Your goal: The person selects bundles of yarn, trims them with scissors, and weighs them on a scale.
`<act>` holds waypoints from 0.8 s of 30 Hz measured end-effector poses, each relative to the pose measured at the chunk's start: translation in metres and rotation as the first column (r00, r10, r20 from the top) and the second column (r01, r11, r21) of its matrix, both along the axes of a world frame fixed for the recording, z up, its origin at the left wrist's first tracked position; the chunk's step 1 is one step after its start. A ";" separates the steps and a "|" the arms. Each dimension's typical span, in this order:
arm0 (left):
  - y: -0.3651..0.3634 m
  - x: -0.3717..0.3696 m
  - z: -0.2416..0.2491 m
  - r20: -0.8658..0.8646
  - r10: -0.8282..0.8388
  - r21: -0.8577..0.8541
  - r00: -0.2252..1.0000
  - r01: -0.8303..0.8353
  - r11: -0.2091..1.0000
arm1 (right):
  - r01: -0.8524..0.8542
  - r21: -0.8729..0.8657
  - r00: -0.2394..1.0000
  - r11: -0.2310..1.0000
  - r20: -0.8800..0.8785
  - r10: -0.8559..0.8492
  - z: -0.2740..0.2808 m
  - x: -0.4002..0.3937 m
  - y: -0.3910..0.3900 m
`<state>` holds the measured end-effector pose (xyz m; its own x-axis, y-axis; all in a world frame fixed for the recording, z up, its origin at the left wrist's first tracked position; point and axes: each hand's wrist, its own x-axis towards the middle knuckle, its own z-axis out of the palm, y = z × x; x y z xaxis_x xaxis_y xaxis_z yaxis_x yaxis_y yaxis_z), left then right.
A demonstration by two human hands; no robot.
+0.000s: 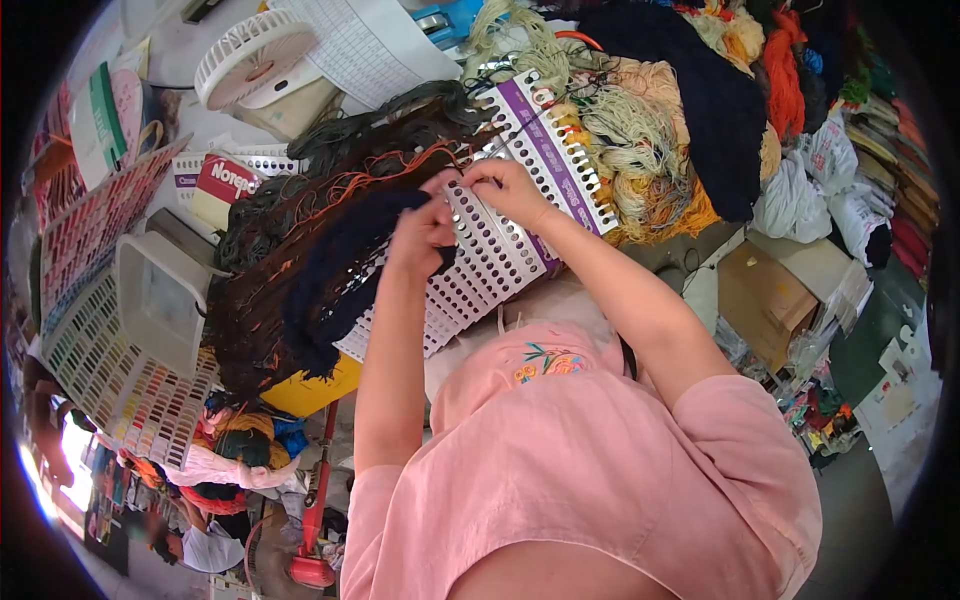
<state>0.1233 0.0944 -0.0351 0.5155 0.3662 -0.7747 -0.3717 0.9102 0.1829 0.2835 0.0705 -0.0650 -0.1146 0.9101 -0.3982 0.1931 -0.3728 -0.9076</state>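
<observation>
A white thread card [495,245] punched with rows of round holes lies tilted across my lap and the piled thread. At its upper corner, my right hand [505,190] pinches with bent fingertips; whatever is between them is too small to make out. My left hand [425,225] is slightly blurred at the card's left edge, its fingers closed by a bundle of dark navy thread [340,265]. Some of this thread shows beneath that hand. Another holed card with a purple band [545,140] lies just behind. Brown thread [265,310] spreads to the left under the navy bundle.
Cream and yellow skeins [640,140] and a large navy bundle [715,100] are heaped at the right. At back left stand a white fan [250,60], printed sheets [375,50] and a notepad [222,185]. A clear plastic bin [160,300] and an open cardboard box [765,300] flank me.
</observation>
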 end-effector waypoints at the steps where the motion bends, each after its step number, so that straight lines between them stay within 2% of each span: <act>1: -0.005 0.011 -0.001 -0.244 -0.179 0.012 0.953 0.187 0.982 | 0.026 -0.033 0.998 0.999 -0.062 -0.028 0.002 0.001 0.003; 2: -0.008 0.012 -0.005 -0.385 -0.269 0.123 0.883 0.338 0.933 | 0.037 -0.136 0.995 0.990 -0.088 -0.049 0.005 0.004 0.003; 3: -0.011 0.013 -0.008 -0.527 -0.325 0.207 0.785 0.490 0.847 | 0.001 -0.131 0.998 0.991 -0.065 -0.009 0.006 0.005 0.005; 4: -0.007 0.004 0.004 -0.537 -0.260 0.172 0.803 0.406 0.898 | -0.030 -0.128 0.999 0.991 -0.043 0.024 0.006 0.006 0.005; 5: 0.001 -0.017 0.019 -0.615 -0.295 0.079 0.732 0.429 0.900 | -0.023 -0.153 0.992 0.988 -0.128 0.003 0.004 0.006 0.005; 6: 0.004 -0.046 0.031 -0.596 -0.147 0.060 0.789 0.226 0.972 | -0.037 -0.147 0.995 0.988 -0.095 0.023 0.004 0.006 0.006; 7: 0.012 -0.082 0.060 -0.509 -0.047 0.124 0.860 0.128 0.984 | -0.052 -0.139 0.997 0.989 -0.066 0.043 0.005 0.006 0.009; 8: 0.005 -0.140 0.049 -0.384 0.259 0.175 0.886 -0.206 0.963 | -0.042 -0.124 0.997 0.991 -0.066 0.034 0.005 0.004 0.009; 9: -0.006 -0.205 0.036 0.096 0.506 0.068 0.857 -0.512 0.856 | -0.059 -0.124 0.997 0.991 -0.046 0.053 0.004 0.004 0.010; 10: -0.024 -0.257 0.028 -0.258 0.762 0.046 0.594 -0.780 0.624 | -0.078 -0.123 0.997 0.989 -0.026 0.076 0.003 0.004 0.012; 11: -0.037 -0.273 0.029 -0.518 0.743 0.199 0.423 -0.786 0.585 | -0.085 -0.118 0.996 0.989 -0.001 0.085 0.002 0.004 0.011; 12: -0.046 -0.263 0.064 -0.512 0.769 0.221 0.383 -0.806 0.549 | -0.081 -0.089 0.997 0.993 0.009 0.082 0.000 0.003 0.010; 13: -0.059 -0.275 0.062 -0.473 0.664 0.221 0.579 -0.652 0.725 | -0.078 -0.063 0.997 0.995 0.021 0.080 -0.003 0.002 0.008; 14: -0.056 -0.241 0.084 -0.438 0.574 0.235 0.692 -0.528 0.816 | -0.066 -0.019 0.996 0.998 0.059 0.067 -0.007 0.000 0.005; 15: -0.056 -0.215 0.089 -0.515 0.482 0.218 0.709 -0.436 0.873 | -0.066 0.044 0.982 0.997 0.179 0.057 0.000 -0.004 0.003; 16: -0.064 -0.198 0.079 -0.511 0.391 0.221 0.765 -0.323 0.920 | -0.098 0.127 0.956 0.987 0.289 0.057 0.015 -0.010 0.004; 17: -0.069 -0.171 0.074 -0.288 0.430 0.163 0.855 -0.399 0.902 | -0.112 0.214 0.959 0.970 0.279 0.049 0.017 -0.018 0.000; 18: -0.069 -0.141 0.076 -0.308 0.399 0.208 0.864 -0.348 0.914 | -0.122 0.300 0.962 0.946 0.269 0.039 0.019 -0.025 -0.004; 19: -0.067 -0.123 0.077 -0.304 0.411 0.211 0.859 -0.360 0.909 | -0.147 0.254 0.970 0.956 0.228 0.089 0.034 -0.034 -0.006; 21: -0.062 -0.098 0.080 -0.098 0.399 0.193 0.912 -0.376 0.906 | -0.142 0.063 0.989 0.988 0.061 0.138 0.060 -0.054 -0.012; 22: -0.060 -0.089 0.083 0.006 0.382 0.185 0.924 -0.376 0.908 | -0.133 0.001 0.988 0.991 -0.084 0.132 0.069 -0.066 -0.013; 23: -0.057 -0.082 0.089 0.026 0.399 0.169 0.917 -0.397 0.902 | -0.105 -0.182 0.935 0.978 -0.352 0.035 0.082 -0.076 -0.016; 24: -0.059 -0.080 0.084 0.064 0.393 0.168 0.917 -0.398 0.902 | -0.125 -0.358 0.813 0.925 -0.572 -0.111 0.105 -0.085 -0.014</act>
